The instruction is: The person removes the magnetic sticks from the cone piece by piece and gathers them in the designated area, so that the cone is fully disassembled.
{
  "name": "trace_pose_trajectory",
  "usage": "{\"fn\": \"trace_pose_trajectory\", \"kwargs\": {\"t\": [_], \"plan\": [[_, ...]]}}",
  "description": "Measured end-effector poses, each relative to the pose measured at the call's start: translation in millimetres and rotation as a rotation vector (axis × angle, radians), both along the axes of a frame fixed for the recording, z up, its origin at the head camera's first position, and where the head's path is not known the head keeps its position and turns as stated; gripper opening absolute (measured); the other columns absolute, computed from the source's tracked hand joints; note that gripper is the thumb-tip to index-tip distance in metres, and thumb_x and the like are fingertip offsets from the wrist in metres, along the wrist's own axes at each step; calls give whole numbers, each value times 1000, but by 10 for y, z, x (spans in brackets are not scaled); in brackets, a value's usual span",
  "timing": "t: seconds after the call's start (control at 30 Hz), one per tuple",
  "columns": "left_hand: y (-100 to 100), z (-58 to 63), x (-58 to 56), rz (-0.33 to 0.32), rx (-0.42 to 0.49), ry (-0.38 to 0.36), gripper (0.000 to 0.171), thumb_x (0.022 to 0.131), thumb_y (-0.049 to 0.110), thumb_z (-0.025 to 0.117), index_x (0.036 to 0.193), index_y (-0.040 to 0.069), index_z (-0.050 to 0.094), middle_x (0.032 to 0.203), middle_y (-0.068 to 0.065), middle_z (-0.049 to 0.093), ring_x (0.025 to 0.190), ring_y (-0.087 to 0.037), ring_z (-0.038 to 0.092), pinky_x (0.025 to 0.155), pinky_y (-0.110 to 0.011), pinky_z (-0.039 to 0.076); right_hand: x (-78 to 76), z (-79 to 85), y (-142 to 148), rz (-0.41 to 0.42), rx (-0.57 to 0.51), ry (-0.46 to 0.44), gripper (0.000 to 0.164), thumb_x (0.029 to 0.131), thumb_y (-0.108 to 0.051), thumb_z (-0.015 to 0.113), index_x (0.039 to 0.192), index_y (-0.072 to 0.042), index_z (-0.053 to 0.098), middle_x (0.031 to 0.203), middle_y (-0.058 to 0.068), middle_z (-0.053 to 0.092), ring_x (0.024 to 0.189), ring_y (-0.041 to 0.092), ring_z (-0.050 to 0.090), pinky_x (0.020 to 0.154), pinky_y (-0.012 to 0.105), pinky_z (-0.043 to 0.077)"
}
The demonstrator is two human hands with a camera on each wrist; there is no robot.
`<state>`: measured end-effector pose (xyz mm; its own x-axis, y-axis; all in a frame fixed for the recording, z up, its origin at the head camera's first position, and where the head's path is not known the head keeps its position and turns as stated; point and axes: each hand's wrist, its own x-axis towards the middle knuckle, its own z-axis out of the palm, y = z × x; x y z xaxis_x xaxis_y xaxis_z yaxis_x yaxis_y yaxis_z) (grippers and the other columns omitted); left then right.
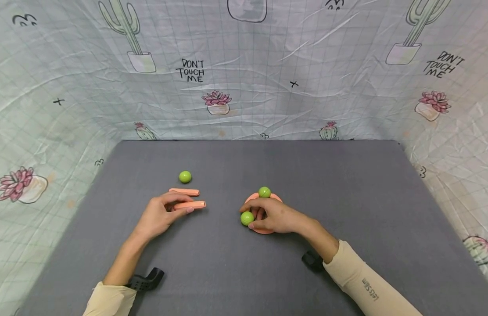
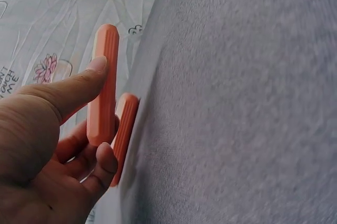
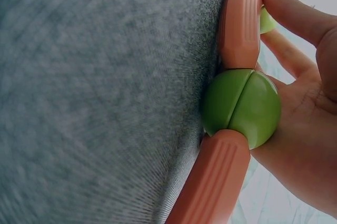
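My left hand (image 1: 159,215) holds a ridged orange stick (image 1: 190,205) between thumb and fingers, lifted off the table in the left wrist view. A second orange stick (image 2: 126,134) lies just behind it. Over a rounded ring (image 1: 276,197) of orange pieces and green balls bends my right hand (image 1: 277,215). Its thumb and index finger grip the ring around the left green ball (image 1: 247,218), while another green ball (image 1: 264,192) shows at the far side. The right wrist view has a split green ball (image 3: 240,108) seated between two orange pieces. The hand hides part of the ring.
A loose green ball (image 1: 185,177) rests beyond the two sticks. The grey table (image 1: 346,184) is backed and flanked by a creased cloth (image 1: 260,57) printed with cacti. A black wrist camera mount (image 1: 147,280) sits below the left wrist, another (image 1: 313,261) by the right.
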<state>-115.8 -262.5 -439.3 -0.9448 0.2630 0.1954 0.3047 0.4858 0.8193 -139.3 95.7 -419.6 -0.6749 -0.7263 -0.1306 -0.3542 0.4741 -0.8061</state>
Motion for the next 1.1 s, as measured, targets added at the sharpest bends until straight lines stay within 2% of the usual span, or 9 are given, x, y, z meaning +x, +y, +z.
{"fn": "trace_pose_trajectory", "kwargs": {"t": [0.13, 0.23, 0.43, 0.57, 0.8, 1.1], "plan": [[-60, 5, -14, 46, -54, 7, 30, 89, 16, 83, 118, 17, 79, 127, 1, 75, 116, 2, 62, 94, -13, 46, 4, -4, -1, 11, -10, 10, 39, 96, -11, 75, 134, -7, 68, 94, 2, 70, 81, 4, 67, 83, 19, 54], [-108, 2, -24, 87, -118, 16, 29, 88, 17, 84, 117, 18, 80, 125, 0, 76, 115, 12, 58, 93, -12, 44, 7, -3, 1, 10, -9, 6, 39, 96, -11, 75, 134, -8, 68, 95, 2, 70, 81, 4, 66, 83, 19, 53], [-182, -22, -29, 91, -151, 38, 31, 87, 15, 85, 118, 16, 80, 125, -4, 76, 113, 15, 56, 90, -12, 45, 7, -7, -1, 9, -6, 19, 38, 96, -12, 75, 133, -8, 69, 96, 3, 69, 82, 4, 66, 82, 19, 54], [-206, -31, -22, 109, -176, 27, 30, 87, 18, 85, 116, 17, 80, 123, -4, 77, 109, 10, 58, 87, -14, 47, 3, -6, 0, 10, -4, 22, 38, 96, -12, 75, 133, -8, 69, 96, 3, 69, 82, 4, 66, 82, 20, 54], [-236, -63, -30, 135, -226, 56, 24, 86, 20, 87, 109, 20, 82, 109, -4, 78, 100, -16, 66, 86, -24, 48, 6, -8, -3, -5, 14, 8, 39, 96, -12, 75, 135, -10, 69, 96, 0, 69, 82, 5, 67, 84, 20, 54], [-250, -82, -34, 139, -255, 48, 24, 85, 18, 87, 109, 17, 82, 106, -5, 77, 98, -17, 64, 84, -29, 49, 16, 10, 4, -7, 6, -2, 40, 97, -12, 75, 136, -10, 68, 97, 0, 69, 82, 6, 68, 85, 19, 53]]}}
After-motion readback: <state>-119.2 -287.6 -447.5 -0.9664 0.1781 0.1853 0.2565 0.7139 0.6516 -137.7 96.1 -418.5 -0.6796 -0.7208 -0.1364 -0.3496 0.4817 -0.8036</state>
